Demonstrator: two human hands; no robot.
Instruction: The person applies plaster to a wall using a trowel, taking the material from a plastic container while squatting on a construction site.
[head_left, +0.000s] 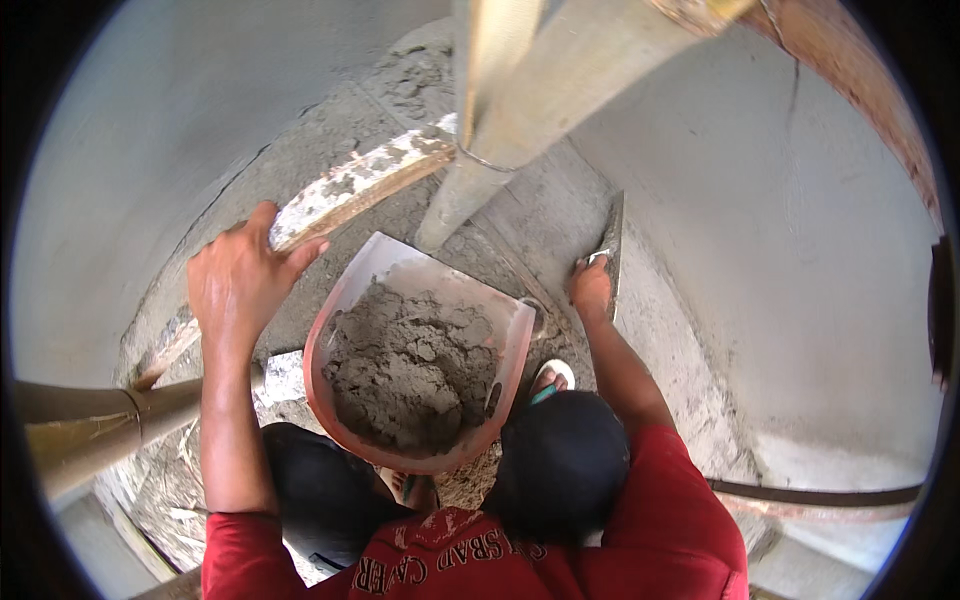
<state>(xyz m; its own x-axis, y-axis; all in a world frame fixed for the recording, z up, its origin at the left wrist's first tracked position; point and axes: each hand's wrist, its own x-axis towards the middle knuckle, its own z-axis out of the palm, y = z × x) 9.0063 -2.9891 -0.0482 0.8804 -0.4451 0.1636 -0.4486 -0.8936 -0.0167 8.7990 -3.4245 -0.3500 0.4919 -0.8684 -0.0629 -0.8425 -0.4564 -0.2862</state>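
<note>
My left hand (238, 280) grips a wooden board (365, 182), its thumb on the near edge and its fingers over the far side. The board's pale upper face is spotted with mortar. At the right, my right hand (592, 288) is closed round the handle of a plastering trowel (616, 240), whose grey blade stands on edge beside the right wall. Between my arms, in front of my knees, sits a cut-down reddish plastic container (316, 365) holding grey, lumpy wet mortar (410, 360).
A thick pole (560, 95) rises just beyond the container. Another pole (165, 412) lies at the left, below my forearm. Smooth grey walls (740, 200) curve round both sides. Mortar covers the far floor (415, 85). My sandalled foot (548, 380) is beside the container.
</note>
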